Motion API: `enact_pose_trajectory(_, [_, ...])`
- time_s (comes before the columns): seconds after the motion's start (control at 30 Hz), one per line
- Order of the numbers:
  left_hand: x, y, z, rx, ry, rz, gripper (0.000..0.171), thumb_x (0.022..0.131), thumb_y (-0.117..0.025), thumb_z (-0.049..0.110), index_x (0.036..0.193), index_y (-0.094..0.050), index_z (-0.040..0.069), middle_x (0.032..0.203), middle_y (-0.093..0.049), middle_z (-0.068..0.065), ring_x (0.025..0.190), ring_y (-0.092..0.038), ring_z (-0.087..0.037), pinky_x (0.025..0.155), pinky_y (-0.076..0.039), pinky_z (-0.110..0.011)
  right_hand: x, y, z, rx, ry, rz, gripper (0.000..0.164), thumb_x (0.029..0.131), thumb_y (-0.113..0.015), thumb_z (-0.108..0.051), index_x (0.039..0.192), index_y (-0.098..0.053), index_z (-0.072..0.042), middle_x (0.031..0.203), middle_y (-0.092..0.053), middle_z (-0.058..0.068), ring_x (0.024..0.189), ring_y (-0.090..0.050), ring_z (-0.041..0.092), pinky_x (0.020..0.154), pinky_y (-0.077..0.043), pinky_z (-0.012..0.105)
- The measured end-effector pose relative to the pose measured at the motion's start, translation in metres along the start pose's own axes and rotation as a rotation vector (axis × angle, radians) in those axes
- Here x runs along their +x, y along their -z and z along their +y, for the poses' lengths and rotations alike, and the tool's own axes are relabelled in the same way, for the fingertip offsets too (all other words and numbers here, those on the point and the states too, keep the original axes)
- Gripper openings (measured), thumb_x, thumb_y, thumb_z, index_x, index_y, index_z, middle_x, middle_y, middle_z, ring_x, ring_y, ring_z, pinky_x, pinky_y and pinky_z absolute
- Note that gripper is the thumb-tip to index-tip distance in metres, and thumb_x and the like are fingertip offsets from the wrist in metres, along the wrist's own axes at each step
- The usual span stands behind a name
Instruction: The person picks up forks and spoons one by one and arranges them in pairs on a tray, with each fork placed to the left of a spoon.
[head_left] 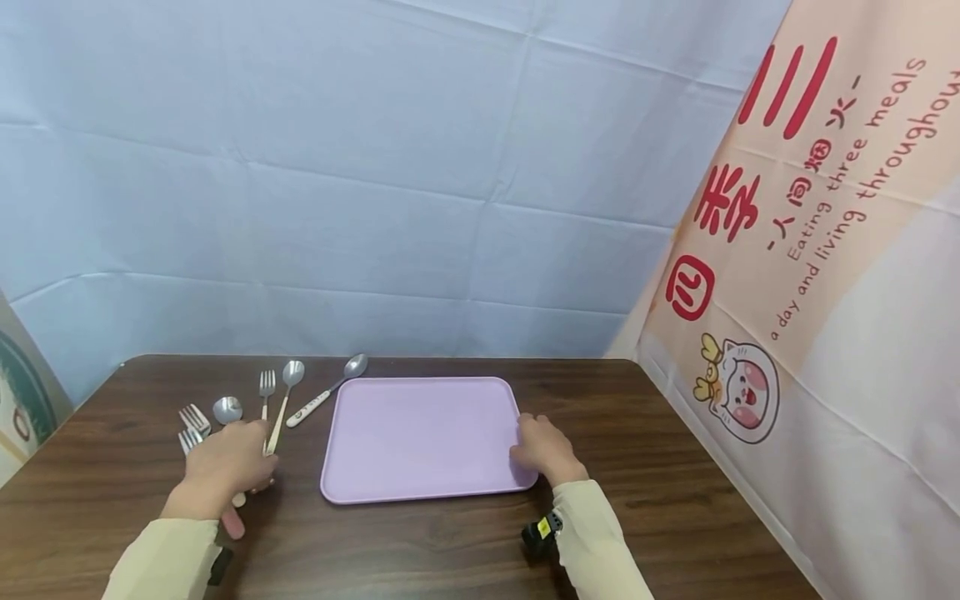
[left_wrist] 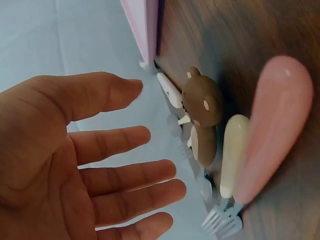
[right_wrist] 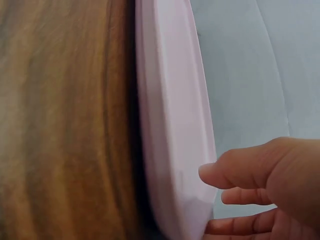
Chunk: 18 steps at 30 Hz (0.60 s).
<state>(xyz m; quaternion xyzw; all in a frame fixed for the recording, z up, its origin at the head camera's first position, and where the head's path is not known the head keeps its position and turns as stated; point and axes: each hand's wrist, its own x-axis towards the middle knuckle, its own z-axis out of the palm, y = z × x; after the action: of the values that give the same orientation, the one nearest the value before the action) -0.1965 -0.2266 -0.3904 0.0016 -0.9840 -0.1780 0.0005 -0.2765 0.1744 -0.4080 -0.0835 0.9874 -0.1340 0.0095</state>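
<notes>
My left hand hovers over the cutlery at the table's left, fingers extended and apart, palm facing the pieces in the left wrist view. Closest to it are a fork with a thick pink handle, a cream-handled fork and a spoon with a brown bear handle. At the right side of a lilac tray is my right hand. Its thumb lies over the tray's surface and its fingers reach the rim; whether they press on it is unclear.
Beyond the left hand lie a fork, a long spoon with a pale handle and a spoon with a patterned white handle. A blue cloth hangs behind the dark wooden table, a printed cloth on the right.
</notes>
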Motion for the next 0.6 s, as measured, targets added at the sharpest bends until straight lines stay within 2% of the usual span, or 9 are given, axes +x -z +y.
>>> enact_pose_trajectory(0.1, [-0.002, 0.002, -0.003, -0.016, 0.015, -0.007, 0.012, 0.070, -0.060, 0.011, 0.068, -0.049, 0.008, 0.059, -0.051, -0.002, 0.040, -0.053, -0.015, 0.043, -0.037, -0.039, 0.000, -0.004, 0.007, 0.044, 0.000, -0.009, 0.044, 0.075, -0.065, -0.008, 0.115, -0.054, 0.008, 0.103, -0.058, 0.021, 0.090, -0.055, 0.030, 0.078, -0.046, 0.048])
enact_pose_trajectory(0.27, [-0.003, 0.007, -0.010, -0.029, 0.042, -0.014, 0.022, 0.067, -0.072, 0.021, 0.071, -0.053, 0.010, 0.065, -0.056, -0.006, 0.055, -0.056, -0.019, 0.046, -0.039, -0.044, 0.001, -0.006, 0.014, 0.117, 0.007, -0.008, 0.034, 0.073, -0.064, -0.002, 0.106, -0.057, 0.007, 0.091, -0.059, 0.014, 0.079, -0.054, 0.025, 0.075, -0.047, 0.042])
enact_pose_trajectory(0.47, [-0.002, 0.011, -0.020, -0.014, 0.052, -0.050, 0.025, 0.068, -0.072, 0.028, 0.072, -0.055, 0.011, 0.072, -0.059, -0.008, 0.064, -0.055, -0.023, 0.049, -0.041, -0.049, 0.000, -0.007, 0.016, 0.164, 0.010, -0.011, 0.023, 0.071, -0.062, 0.004, 0.094, -0.058, 0.004, 0.081, -0.057, 0.010, 0.072, -0.054, 0.022, 0.068, -0.049, 0.039])
enact_pose_trajectory(0.6, [-0.003, 0.012, -0.023, -0.028, 0.059, -0.070, 0.026, 0.072, -0.072, 0.032, 0.073, -0.058, 0.010, 0.067, -0.059, -0.004, 0.069, -0.057, -0.026, 0.053, -0.042, -0.052, -0.002, -0.006, 0.017, 0.167, 0.024, 0.009, 0.025, 0.070, -0.060, 0.006, 0.095, -0.060, 0.006, 0.083, -0.059, 0.012, 0.073, -0.054, 0.022, 0.068, -0.049, 0.039])
